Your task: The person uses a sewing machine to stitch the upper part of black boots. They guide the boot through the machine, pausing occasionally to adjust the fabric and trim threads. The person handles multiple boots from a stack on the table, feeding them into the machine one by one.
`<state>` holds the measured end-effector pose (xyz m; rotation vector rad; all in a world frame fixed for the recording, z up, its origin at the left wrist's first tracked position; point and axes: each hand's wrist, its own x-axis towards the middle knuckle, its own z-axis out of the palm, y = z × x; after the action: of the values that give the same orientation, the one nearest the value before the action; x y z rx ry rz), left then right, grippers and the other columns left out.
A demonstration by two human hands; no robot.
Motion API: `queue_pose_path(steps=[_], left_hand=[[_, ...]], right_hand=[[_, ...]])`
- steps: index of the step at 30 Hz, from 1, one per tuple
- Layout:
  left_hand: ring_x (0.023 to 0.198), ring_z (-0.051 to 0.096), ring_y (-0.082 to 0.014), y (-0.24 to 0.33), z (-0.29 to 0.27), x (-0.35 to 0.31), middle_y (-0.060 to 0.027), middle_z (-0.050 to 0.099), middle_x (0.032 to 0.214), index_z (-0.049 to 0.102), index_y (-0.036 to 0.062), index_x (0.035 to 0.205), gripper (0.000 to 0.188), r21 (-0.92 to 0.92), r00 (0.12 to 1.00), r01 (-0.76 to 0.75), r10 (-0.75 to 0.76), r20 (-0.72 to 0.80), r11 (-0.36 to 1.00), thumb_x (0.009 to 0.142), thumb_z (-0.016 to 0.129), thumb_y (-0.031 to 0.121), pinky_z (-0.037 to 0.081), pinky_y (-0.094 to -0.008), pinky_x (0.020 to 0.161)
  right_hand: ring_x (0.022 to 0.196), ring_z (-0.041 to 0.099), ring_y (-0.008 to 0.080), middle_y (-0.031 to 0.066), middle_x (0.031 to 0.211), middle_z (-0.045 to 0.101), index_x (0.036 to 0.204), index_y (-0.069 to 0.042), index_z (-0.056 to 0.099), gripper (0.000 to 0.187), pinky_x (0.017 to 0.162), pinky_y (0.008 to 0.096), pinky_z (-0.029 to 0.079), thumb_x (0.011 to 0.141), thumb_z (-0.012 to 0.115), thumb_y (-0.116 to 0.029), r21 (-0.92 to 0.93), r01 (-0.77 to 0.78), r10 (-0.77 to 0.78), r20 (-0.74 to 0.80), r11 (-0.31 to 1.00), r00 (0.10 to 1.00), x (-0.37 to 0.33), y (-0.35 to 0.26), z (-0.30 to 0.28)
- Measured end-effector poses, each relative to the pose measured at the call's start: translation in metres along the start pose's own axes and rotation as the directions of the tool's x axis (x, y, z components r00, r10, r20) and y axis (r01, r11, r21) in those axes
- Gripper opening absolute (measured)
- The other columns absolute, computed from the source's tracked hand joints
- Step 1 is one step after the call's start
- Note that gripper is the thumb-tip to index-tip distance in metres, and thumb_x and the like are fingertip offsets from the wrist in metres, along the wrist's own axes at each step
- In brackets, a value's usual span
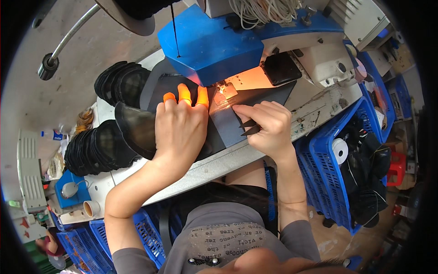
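A blue-headed sewing machine [212, 48] stands in front of me, its needle area [223, 91] lit orange. Dark flat material [228, 125] lies under and around the needle. My left hand [180, 125], with orange finger cots [184, 93] on several fingers, rests on the material left of the needle, fingers stretched out. To the right of the needle, my right hand [270, 127] is closed around small black thread snips [248, 129], whose two pointed blades stick out apart. Its index fingertip touches the material. A curved dark mesh piece [135, 131] lies beside my left wrist.
Stacks of dark curved pieces [98, 148] sit on the left of the table. A black phone-like object [282, 68] lies on the machine bed. Blue crates [328, 173] with black items stand at the right, and more blue crates [86, 249] at the lower left.
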<state>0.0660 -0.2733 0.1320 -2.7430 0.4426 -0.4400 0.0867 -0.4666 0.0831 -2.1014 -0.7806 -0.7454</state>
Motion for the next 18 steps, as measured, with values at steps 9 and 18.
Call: queue_pose_path(steps=[9,18], left_hand=[[0.078,0.061,-0.0303,0.0,0.009,0.007,-0.0153,0.067,0.103,0.069,0.0064,0.109,0.029,0.004,0.994,0.044,-0.044,-0.103,0.999,0.083,0.064,0.016,0.047,-0.0371,0.071],[0.081,0.061,-0.0303,-0.006,0.007,-0.006,-0.0168,0.066,0.108,0.068,0.006,0.112,0.031,-0.019,0.986,0.143,-0.144,-0.078,0.99,0.09,0.061,0.025,0.047,-0.038,0.073]], right_hand=[[0.061,0.059,0.0253,0.007,0.071,0.065,0.09,-0.004,0.07,0.031,0.057,0.0355,0.046,0.06,0.064,0.0,0.044,-0.057,0.053,0.079,0.997,0.995,0.001,-0.005,-0.01],[0.078,0.062,0.0294,0.0123,0.081,0.059,0.115,-0.003,0.06,0.035,0.075,0.0397,0.051,0.081,0.066,-0.008,-0.171,-0.031,0.073,0.249,0.985,0.966,0.019,-0.028,-0.028]])
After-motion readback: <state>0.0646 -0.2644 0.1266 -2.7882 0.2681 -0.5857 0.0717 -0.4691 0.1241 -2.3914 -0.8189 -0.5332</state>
